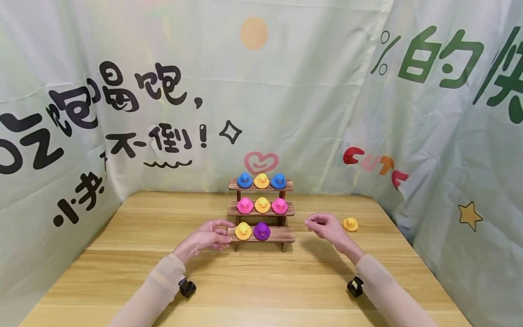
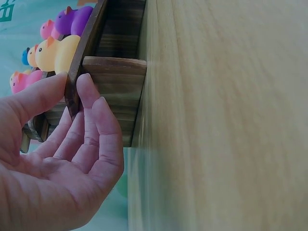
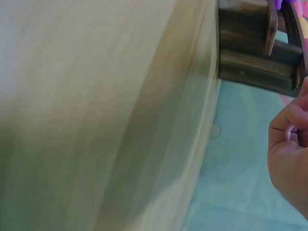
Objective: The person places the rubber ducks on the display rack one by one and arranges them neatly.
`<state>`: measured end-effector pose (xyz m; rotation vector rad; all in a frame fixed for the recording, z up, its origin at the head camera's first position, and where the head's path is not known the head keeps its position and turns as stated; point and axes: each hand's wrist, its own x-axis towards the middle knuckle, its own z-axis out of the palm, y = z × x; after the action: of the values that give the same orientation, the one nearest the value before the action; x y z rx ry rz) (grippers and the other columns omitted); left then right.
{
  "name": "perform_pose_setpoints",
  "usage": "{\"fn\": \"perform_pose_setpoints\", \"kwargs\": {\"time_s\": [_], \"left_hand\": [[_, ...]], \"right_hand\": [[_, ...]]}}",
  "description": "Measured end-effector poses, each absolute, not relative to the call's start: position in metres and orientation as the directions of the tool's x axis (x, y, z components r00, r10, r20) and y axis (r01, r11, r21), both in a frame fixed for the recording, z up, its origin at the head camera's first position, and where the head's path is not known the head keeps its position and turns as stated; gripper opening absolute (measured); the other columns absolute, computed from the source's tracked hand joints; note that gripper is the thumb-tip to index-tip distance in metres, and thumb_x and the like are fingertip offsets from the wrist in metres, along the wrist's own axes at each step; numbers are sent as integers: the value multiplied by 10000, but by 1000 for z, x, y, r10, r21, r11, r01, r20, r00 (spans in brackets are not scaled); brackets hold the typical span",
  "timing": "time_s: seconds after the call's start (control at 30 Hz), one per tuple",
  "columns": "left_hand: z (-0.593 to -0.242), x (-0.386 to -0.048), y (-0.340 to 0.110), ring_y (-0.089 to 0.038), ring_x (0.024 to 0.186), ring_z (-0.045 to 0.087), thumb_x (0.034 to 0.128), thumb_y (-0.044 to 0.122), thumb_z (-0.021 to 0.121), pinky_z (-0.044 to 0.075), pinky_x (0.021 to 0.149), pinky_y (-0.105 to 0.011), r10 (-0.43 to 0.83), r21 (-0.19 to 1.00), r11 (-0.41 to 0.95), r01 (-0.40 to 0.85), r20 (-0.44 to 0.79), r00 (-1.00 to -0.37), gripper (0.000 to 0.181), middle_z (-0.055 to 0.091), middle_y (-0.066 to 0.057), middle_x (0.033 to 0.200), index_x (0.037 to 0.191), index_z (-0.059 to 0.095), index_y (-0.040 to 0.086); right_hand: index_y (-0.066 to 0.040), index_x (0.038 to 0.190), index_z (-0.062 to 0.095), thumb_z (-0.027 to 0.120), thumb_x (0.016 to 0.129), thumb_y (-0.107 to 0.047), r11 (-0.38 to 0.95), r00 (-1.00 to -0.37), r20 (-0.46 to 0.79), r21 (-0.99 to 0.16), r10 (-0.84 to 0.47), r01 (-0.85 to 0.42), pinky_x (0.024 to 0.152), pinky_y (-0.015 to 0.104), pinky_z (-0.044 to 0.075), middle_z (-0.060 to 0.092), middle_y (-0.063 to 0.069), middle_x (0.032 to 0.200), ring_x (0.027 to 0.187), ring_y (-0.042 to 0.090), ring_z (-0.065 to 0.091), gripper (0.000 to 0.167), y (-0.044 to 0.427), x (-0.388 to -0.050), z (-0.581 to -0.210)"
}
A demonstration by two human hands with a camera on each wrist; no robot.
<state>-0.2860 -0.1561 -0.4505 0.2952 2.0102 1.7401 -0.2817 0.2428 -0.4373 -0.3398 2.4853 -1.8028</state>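
A three-tier wooden display shelf (image 1: pixel 282 234) stands on the table, carrying small rubber ducks. Blue, yellow and blue sit on top; pink, yellow and pink in the middle. On the lowest step are a yellow duck (image 1: pixel 243 231) and, beside it, a purple duck (image 1: pixel 262 231). My left hand (image 1: pixel 210 236) holds the left end of that step, thumb above and fingers below the board (image 2: pixel 73 91). Right of the shelf, my right hand (image 1: pixel 324 225) hovers with fingers loosely bent, thumb near the index fingertip. Nothing shows in it, though the right wrist view cuts it off.
Another yellow duck (image 1: pixel 350 224) lies on the table to the right, just beyond my right hand. Printed cloth (image 1: pixel 302 113) hangs behind and at both sides of the wooden table (image 1: pixel 253 290). Both wrists carry small black cameras.
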Motion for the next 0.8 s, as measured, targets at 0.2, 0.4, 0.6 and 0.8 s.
{"fn": "perform_pose_setpoints", "kwargs": {"time_s": [0.2, 0.4, 0.6, 0.8], "left_hand": [[-452, -288, -156, -181, 763, 674, 855, 25, 696, 604, 668, -267, 447, 975, 179, -134, -202, -871, 556, 663, -62, 948, 1368, 480, 17], [-453, -288, -157, -168, 754, 674, 868, 40, 696, 589, 630, -242, 457, 976, 179, -125, -195, -868, 548, 662, -41, 910, 1370, 476, 17], [-453, -287, -157, -166, 741, 676, 867, 42, 699, 540, 573, -213, 463, 978, 174, -117, -186, -866, 545, 664, -42, 899, 1363, 478, 4], [-450, -286, -157, -165, 736, 675, 862, 27, 693, 546, 575, -206, 470, 978, 166, -128, -193, -861, 544, 665, -53, 911, 1362, 478, -1]], "right_hand": [[43, 987, 664, 701, 913, -297, 353, -984, 93, -925, -154, -142, 446, 179, 311, 588, -28, 709, 530, 43, 378, 349, 261, -281, -441], [93, 1026, 632, 698, 918, -270, 339, -984, 106, -929, -142, -149, 441, 194, 315, 568, -35, 698, 514, 33, 366, 385, 279, -280, -442], [-1, 961, 671, 681, 932, -231, 331, -985, 135, -929, -105, -163, 466, 231, 347, 558, -31, 691, 531, 36, 379, 232, 298, -282, -440], [-40, 967, 683, 679, 935, -263, 349, -990, 139, -927, -20, -138, 537, 243, 442, 572, -85, 703, 579, 42, 454, 225, 320, -288, -442]]}}
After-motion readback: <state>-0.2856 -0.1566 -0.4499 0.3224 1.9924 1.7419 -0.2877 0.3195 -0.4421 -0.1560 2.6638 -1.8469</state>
